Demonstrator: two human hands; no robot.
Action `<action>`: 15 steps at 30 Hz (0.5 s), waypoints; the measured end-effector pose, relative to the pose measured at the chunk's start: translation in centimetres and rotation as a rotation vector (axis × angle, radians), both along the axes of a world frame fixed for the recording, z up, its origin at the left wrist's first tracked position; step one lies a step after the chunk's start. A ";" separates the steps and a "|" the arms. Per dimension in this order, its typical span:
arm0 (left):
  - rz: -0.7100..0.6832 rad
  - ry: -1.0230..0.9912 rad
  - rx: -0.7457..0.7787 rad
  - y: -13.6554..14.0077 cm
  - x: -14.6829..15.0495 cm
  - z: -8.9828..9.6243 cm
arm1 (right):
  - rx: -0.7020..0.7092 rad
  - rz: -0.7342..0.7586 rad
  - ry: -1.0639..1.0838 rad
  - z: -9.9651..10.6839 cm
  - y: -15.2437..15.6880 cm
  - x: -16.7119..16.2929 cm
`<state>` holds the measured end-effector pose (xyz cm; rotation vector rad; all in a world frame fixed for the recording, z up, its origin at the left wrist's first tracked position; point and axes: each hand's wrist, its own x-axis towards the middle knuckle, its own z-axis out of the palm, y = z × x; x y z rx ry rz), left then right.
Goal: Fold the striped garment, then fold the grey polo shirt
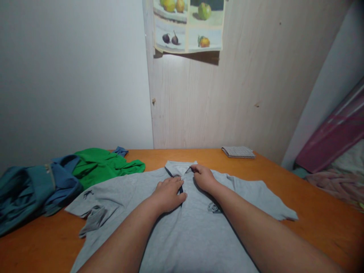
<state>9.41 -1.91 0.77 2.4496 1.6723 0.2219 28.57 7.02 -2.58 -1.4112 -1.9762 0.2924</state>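
Observation:
A light grey polo shirt lies spread face up, its collar toward the wall. It has a dark emblem on the chest and a small dark motif on the left sleeve. My left hand rests on the shirt beside the button placket, thumb apart from the fingers. At the right side of the collar, my right hand is closed, with its fingertips pinching the collar's edge. Part of the chest emblem is hidden by my right forearm.
On the orange-brown table, a green garment and a blue-teal garment lie heaped at the left. A folded checked cloth sits near the back edge. A fruit picture sheet hangs on the wall; pink fabric is at far right.

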 end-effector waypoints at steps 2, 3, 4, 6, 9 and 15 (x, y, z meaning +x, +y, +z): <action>0.000 -0.004 -0.004 0.0 0.0 0.0 | -0.006 -0.016 0.043 0.0 0.2 0.4; 0.001 -0.005 -0.006 0.0 0.0 0.0 | -0.010 -0.027 0.066 -0.1 0.3 0.5; 0.002 -0.006 -0.008 -0.1 0.0 0.1 | -0.015 -0.042 0.089 -0.1 0.5 0.7; 0.004 -0.005 -0.013 -0.2 0.0 0.3 | -0.020 -0.090 0.128 -0.2 0.8 1.0; 0.009 0.005 -0.023 -0.3 0.2 0.5 | 0.010 -0.174 0.161 -0.2 1.3 1.6; 0.010 0.017 -0.019 -0.3 0.3 0.5 | 0.101 -0.276 0.063 0.1 1.6 2.5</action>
